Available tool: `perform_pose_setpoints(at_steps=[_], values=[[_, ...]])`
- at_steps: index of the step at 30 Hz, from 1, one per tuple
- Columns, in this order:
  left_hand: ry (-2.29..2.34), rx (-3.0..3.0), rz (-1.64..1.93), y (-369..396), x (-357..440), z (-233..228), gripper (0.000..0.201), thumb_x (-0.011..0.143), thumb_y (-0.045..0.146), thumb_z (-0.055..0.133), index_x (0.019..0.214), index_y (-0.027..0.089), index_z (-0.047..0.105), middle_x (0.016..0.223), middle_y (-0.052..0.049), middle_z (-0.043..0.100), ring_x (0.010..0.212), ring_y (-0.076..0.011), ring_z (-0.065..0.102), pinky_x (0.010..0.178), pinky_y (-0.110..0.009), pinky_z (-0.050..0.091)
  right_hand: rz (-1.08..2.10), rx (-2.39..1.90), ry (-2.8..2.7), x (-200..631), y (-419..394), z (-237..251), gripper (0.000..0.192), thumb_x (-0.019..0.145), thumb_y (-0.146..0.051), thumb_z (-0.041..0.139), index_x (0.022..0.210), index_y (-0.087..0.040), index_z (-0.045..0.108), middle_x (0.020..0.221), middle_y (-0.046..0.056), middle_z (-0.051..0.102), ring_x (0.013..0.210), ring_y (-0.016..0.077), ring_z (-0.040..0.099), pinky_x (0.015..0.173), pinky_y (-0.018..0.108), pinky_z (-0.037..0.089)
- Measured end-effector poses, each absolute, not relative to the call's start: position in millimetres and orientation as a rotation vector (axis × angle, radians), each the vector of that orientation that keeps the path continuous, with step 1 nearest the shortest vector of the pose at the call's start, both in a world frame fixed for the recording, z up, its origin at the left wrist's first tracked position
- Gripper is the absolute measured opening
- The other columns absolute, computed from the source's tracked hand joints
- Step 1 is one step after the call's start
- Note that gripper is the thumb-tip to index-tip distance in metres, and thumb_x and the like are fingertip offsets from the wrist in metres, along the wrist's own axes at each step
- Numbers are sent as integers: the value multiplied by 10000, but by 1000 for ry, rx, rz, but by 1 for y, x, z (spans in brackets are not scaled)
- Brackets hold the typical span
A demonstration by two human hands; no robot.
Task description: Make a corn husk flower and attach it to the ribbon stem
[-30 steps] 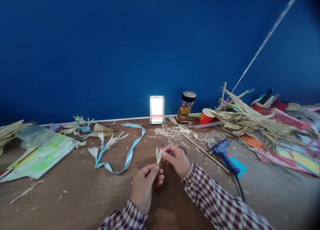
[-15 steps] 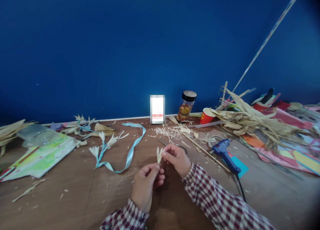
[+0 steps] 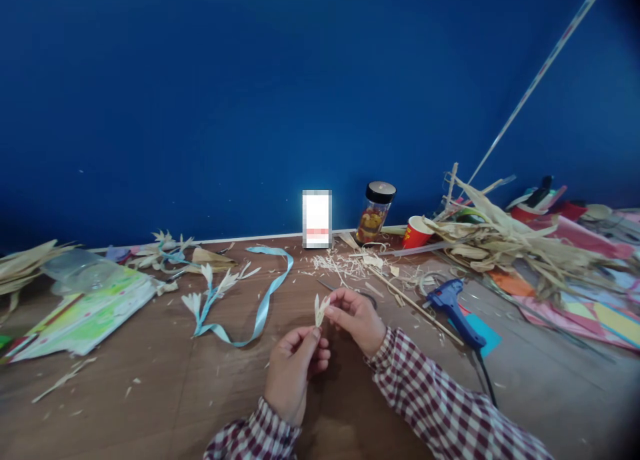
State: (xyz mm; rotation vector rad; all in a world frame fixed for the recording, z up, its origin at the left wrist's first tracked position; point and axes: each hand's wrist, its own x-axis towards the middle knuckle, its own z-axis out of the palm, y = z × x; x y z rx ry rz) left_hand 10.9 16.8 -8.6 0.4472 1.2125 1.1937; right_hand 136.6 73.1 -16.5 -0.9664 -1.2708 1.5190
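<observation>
Between thumb and fingers, my left hand (image 3: 295,367) pinches the base of a small pale corn husk flower (image 3: 321,313), its narrow petals pointing up. My right hand (image 3: 359,321) has its thumb and forefinger closed on the flower's right-hand petals. Behind that hand lies a dark tool that looks like scissors (image 3: 325,285), mostly hidden. To the left, a sprig of husk flowers (image 3: 220,288) rests on the table with its stem wrapped in light blue ribbon (image 3: 264,305), whose loose end curls away toward the wall.
Husk scraps (image 3: 335,263) litter the brown table (image 3: 150,393). On the right are a blue glue gun (image 3: 457,312), a thin stick (image 3: 420,310), a red paper cup (image 3: 417,232) and a heap of dried husks (image 3: 520,247). A lidded jar (image 3: 374,217) stands by the blue wall; painted paper (image 3: 95,313) lies left.
The whole view has shifted slightly, with things appearing a little farther right. Both hands keep the same hold on the husk flower.
</observation>
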Motion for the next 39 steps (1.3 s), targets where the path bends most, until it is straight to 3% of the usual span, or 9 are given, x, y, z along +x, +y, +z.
perform_pose_setpoints(at_steps=[7,14,39], values=[[1149,397,1245,18,10,-8,230,585,299,718,700,121,627,561,-6,621,460,-55,536,417,-134,448,1543,-1034,-1254,133,68,-12,233,739,-341,596,873,-158,539,658,-22,550,537,73,483,458,172,360],[1088,406,1274,18,9,-10,246,577,306,728,707,115,644,568,5,601,463,-52,527,424,-140,444,1653,-964,-1273,121,56,-8,210,692,-314,641,727,-132,541,611,-27,542,544,82,495,548,212,382],[1056,487,1266,15,9,-13,179,646,274,682,730,119,646,593,8,608,489,-54,521,452,-150,430,1642,-1142,-1050,114,52,-7,210,592,-314,687,598,-152,553,493,-45,541,447,72,434,425,186,289]])
